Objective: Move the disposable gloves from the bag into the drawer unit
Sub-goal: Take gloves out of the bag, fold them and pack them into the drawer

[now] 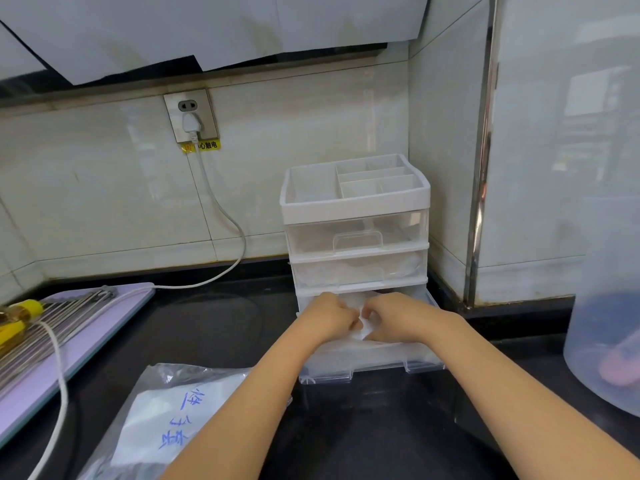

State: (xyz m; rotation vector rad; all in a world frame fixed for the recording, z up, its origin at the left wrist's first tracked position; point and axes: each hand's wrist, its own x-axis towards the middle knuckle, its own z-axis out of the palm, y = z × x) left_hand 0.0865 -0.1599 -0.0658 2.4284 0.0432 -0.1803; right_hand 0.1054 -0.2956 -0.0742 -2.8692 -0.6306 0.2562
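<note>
Disposable gloves (363, 330): one thin, whitish crumpled wad at centre frame, pinched between two hands just above the open bottom drawer. Left hand (329, 318) on the wad's left side, fingers curled inward round the film. Right hand (398, 317) on the wad's right side, fingers likewise curled and gripping. Knuckles of both nearly touching, with only a small white fold visible below them.

One drawer unit (356, 237), clear plastic in a white frame, standing right of centre in the corner of the desk against the tiled wall. Three drawers counted: upper two closed, bottom drawer (370, 362) pulled out towards the lower edge of the frame, directly beneath both hands. One divided tray on top, with several compartments. Something pale in the middle drawer, too blurred to tell.

One bag (173, 410), clear plastic with blue handwriting and white contents, lying flat on the black desk (207, 327) at lower left of the frame, partly hidden behind the left forearm, well apart from the wad.

Elsewhere:
- One wall socket (190, 114) at upper left, with one white plug (189, 123) and a cord (225, 216) trailing down.
- One lilac board (104, 323) at the left edge, carrying a bundle of metal rods (52, 323).
- One translucent tub (606, 306) at the right edge.
</note>
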